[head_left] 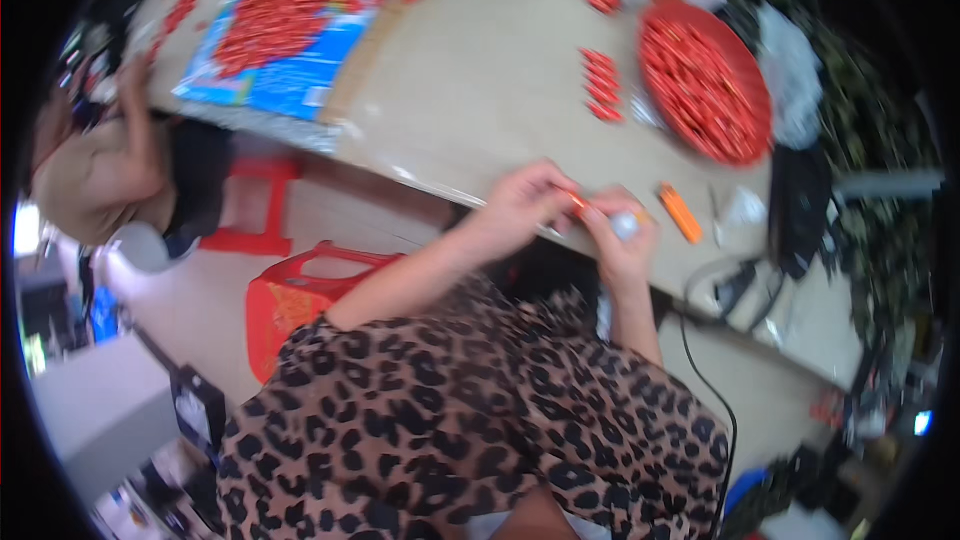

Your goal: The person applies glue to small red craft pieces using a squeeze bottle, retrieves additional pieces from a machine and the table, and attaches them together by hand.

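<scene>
My left hand [522, 206] and my right hand [625, 240] meet just over the near edge of the table, fingertips pinched together. Between them is a small shiny red piece [577, 202], gripped from both sides; its exact kind is too small to tell. A whitish rounded thing [625, 226] is tucked in my right hand, partly covered by the fingers. Beyond my hands, a short column of similar red pieces [601, 86] lies on the table. To their right, a red oval basket [757, 108] is heaped with more of them. An orange-handled tool [680, 213] rests right of my right hand.
At the far left, red pieces cover a blue sheet [285, 90]; another person [105, 175] sits beside that end. Red plastic stools [275, 305] stand below the table [460, 70]. A black pouch [800, 210], clear plastic bag [790, 70] and dark cable [690, 340] are on the right.
</scene>
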A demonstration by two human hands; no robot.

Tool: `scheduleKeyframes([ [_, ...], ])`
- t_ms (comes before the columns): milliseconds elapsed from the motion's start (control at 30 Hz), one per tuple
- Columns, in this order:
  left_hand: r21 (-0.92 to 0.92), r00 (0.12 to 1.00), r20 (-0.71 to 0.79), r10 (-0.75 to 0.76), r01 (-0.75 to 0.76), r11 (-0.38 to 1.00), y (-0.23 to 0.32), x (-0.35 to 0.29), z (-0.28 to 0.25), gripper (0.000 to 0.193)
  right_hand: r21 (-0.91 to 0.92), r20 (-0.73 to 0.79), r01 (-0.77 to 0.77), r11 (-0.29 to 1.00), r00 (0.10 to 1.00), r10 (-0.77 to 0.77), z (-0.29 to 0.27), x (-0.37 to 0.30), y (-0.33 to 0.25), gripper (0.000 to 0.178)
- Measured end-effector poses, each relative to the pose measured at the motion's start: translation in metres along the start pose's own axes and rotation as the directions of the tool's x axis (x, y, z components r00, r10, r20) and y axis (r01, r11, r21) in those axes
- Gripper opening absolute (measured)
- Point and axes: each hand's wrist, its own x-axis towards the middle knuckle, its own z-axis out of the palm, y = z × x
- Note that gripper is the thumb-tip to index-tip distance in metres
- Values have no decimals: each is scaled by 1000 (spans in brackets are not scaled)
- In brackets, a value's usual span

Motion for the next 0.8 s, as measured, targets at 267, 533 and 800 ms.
scheduleKeyframes([
  [267, -357, 984, 81, 161, -122, 926, -32, 53, 88, 5, -303, 40, -35, 952, 998, 49, -84, 10, -62, 10],
  [533, -363, 987, 37, 154, -130, 923, -34, 44, 97, 6, -201, 92, -85, 976, 990, 106, -92, 5, -62, 12],
  [800, -285, 978, 98, 182, -147, 947, -28, 44, 93, 6, -229, 47, -76, 970, 995, 89, -91, 1, -63, 9],
])
